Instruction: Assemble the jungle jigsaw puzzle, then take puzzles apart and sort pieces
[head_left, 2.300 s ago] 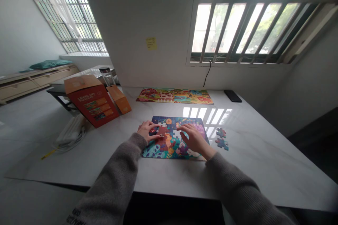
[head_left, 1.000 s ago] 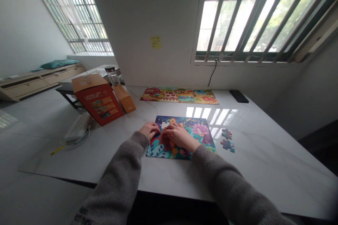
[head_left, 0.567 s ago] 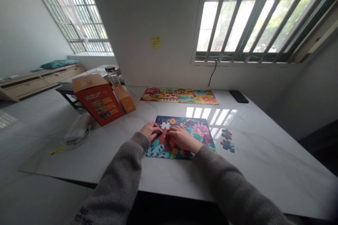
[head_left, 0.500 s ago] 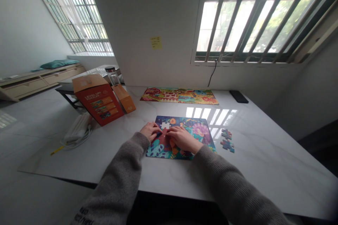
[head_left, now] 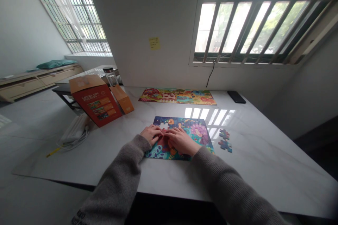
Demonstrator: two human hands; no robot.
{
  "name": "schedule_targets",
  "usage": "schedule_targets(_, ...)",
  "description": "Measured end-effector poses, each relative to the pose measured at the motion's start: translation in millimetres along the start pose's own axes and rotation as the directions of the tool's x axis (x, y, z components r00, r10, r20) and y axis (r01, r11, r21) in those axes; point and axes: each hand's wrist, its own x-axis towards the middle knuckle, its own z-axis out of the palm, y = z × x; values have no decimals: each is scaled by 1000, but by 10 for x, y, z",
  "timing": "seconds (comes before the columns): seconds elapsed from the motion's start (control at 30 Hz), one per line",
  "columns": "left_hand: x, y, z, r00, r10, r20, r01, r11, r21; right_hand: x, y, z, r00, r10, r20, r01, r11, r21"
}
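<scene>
A colourful jigsaw puzzle lies flat on the white table, with a gap in its upper left where the tabletop shows through. My left hand rests at the puzzle's left side, fingers curled together just below the gap. Facing it, my right hand lies across the middle, its fingertips pressed close to the left ones. Between them the fingertips pinch at a reddish puzzle piece, mostly hidden under the fingers. Two loose puzzle pieces lie right of the puzzle.
Behind is a long farm-and-animal puzzle, with a black phone to its right. An orange puzzle box stands at the left, beside a white power strip with cable. A glass bottle is farther back.
My left hand's fingers have shifted slightly up and right, closer to the right fingertips at the gap's lower edge. The whole view has moved a little.
</scene>
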Motion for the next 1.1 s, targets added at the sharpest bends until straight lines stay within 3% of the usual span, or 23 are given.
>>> schedule_targets(0.2, 1, -16, 56, 999, -12, -37, 13, 1000, 10, -319, 159, -257, 988, 91, -122, -86, 995, 43)
schedule_targets(0.37, 24, 38, 76, 995, 14, -94, -15, 1000, -12, -794, 654, -521, 927, 279, -252, -280, 959, 32)
schedule_targets(0.47, 31, 71, 71, 995, 22, -98, -26, 999, -32, -1122, 991, -644, 857, 414, -307, -449, 892, -49)
schedule_targets(0.57, 33, 87, 69, 996, 20, -90, -25, 998, -52, -1389, 1207, -723, 755, 573, -318, -639, 752, -161)
schedule_targets(0.7, 35, 90, 73, 996, 39, -85, -44, 997, -62, -1547, 1261, -797, 575, 767, -284, -818, 526, -235)
schedule_targets(0.8, 37, 93, 72, 996, 40, -83, -46, 997, -64, -1555, 1225, -846, 500, 834, -232, -857, 440, -267)
schedule_targets(1.0, 37, 112, 77, 997, 19, -81, -25, 997, -78, -1560, 1278, -870, 440, 868, -231, -896, 405, -183)
schedule_targets(1.1, 34, 107, 92, 994, 32, -105, -41, 995, -89, -1563, 1320, -850, 483, 847, -223, -872, 487, -42)
